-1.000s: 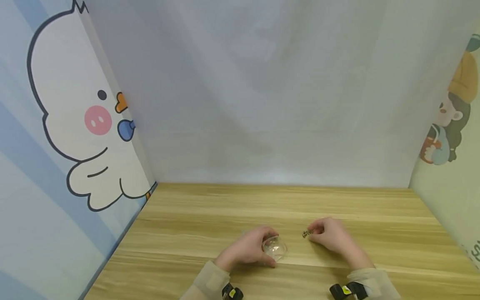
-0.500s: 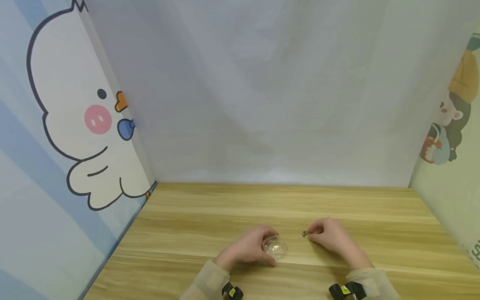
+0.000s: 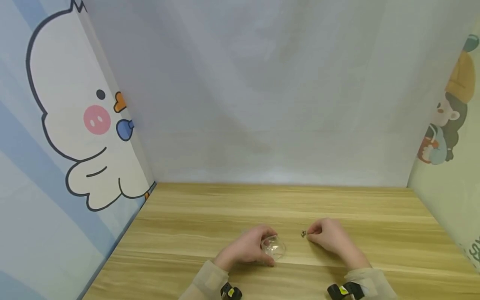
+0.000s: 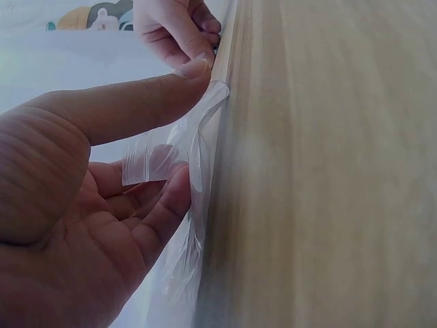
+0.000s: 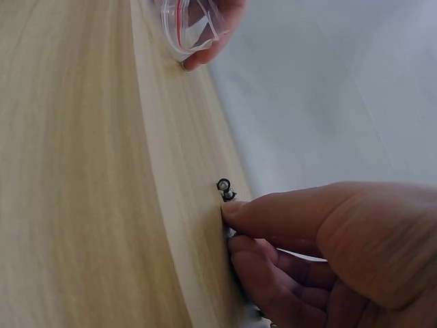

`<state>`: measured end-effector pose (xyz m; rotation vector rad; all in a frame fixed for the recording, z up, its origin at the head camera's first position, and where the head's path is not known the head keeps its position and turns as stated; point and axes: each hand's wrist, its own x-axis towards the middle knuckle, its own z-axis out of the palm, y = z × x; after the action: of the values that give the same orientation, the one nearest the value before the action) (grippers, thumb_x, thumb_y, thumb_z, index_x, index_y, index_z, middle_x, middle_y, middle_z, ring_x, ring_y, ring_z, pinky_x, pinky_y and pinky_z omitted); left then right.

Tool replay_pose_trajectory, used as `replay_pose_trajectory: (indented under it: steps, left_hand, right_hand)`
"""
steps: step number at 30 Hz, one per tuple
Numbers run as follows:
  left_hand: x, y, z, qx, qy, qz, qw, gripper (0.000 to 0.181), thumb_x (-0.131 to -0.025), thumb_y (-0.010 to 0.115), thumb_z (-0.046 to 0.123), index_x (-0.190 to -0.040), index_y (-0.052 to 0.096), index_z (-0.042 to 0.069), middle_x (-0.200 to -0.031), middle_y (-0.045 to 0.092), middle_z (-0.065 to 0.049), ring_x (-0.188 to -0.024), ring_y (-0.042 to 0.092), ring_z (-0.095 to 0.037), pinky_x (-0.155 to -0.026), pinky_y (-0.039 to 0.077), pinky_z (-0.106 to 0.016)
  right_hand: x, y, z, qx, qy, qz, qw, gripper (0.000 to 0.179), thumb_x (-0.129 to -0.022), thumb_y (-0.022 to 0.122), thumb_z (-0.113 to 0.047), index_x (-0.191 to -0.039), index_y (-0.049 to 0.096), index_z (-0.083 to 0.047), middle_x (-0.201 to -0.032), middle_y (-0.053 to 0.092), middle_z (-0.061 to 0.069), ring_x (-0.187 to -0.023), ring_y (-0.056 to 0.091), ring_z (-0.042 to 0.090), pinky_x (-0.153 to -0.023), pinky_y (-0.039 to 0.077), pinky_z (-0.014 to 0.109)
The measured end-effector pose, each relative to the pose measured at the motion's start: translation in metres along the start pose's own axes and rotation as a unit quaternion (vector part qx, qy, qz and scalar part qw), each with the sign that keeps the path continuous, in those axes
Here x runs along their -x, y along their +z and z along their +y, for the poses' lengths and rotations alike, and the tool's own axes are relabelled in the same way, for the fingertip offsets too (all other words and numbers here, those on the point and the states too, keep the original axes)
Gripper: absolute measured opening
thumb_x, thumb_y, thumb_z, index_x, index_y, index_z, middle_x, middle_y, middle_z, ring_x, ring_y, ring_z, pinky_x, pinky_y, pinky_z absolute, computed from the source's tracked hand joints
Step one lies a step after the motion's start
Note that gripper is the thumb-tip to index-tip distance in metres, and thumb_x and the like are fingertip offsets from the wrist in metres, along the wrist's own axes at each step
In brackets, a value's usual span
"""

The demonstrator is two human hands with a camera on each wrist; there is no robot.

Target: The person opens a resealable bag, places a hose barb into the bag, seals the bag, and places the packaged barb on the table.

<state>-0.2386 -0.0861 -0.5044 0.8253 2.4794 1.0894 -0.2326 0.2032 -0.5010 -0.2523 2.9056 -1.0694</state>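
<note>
Bag (image 3: 276, 248) gripped by my left hand (image 3: 250, 246); metal pieces (image 3: 303, 233) by narrow fingertips of my right hand (image 3: 331, 238), whether pinched I can't tell.

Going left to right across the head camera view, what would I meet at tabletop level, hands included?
Left hand, clear plastic bag held in it, cluster of small dark pieces, right hand.
</note>
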Motion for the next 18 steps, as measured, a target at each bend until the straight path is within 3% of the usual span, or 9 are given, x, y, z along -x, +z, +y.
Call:
replay_pose_trajectory:
  steps: [6, 13, 18]
  left_hand:
    - [-0.0008, 0.0, -0.0004, -0.009, 0.001, 0.003, 1.0, 0.077, -0.07, 0.101, 0.013, -0.138, 0.064, 0.005, -0.12, 0.067, 0.003, -0.1, 0.061, -0.006, -0.094, 0.053, -0.026]
    - [-0.0011, -0.0001, 0.0004, -0.043, 0.026, 0.004, 0.9987, 0.075, -0.071, 0.102, 0.017, -0.135, 0.066, 0.004, -0.131, 0.068, -0.002, -0.117, 0.062, -0.012, -0.105, 0.05, -0.028]
    - [-0.0015, 0.0009, 0.0012, -0.04, 0.024, 0.004, 0.9989, 0.073, -0.07, 0.102, 0.015, -0.133, 0.067, 0.003, -0.13, 0.068, -0.002, -0.117, 0.062, -0.012, -0.105, 0.05, -0.028]
  right_hand:
    - [0.0006, -0.0003, -0.0018, 0.0, 0.003, 0.002, 1.0, 0.004, -0.089, 0.083, -0.01, -0.088, 0.079, -0.01, -0.081, 0.07, -0.004, -0.076, 0.062, 0.013, -0.073, 0.055, 0.036]
    - [0.002, -0.001, -0.0028, -0.002, 0.005, -0.002, 1.0, 0.005, -0.089, 0.082, -0.009, -0.087, 0.078, -0.01, -0.08, 0.07, -0.004, -0.076, 0.062, 0.012, -0.073, 0.055, 0.036]
    - [0.0021, -0.0006, -0.0017, 0.0, 0.005, -0.001, 1.0, 0.004, -0.089, 0.082, -0.009, -0.087, 0.079, -0.01, -0.08, 0.07, -0.004, -0.077, 0.062, 0.012, -0.073, 0.055, 0.036]
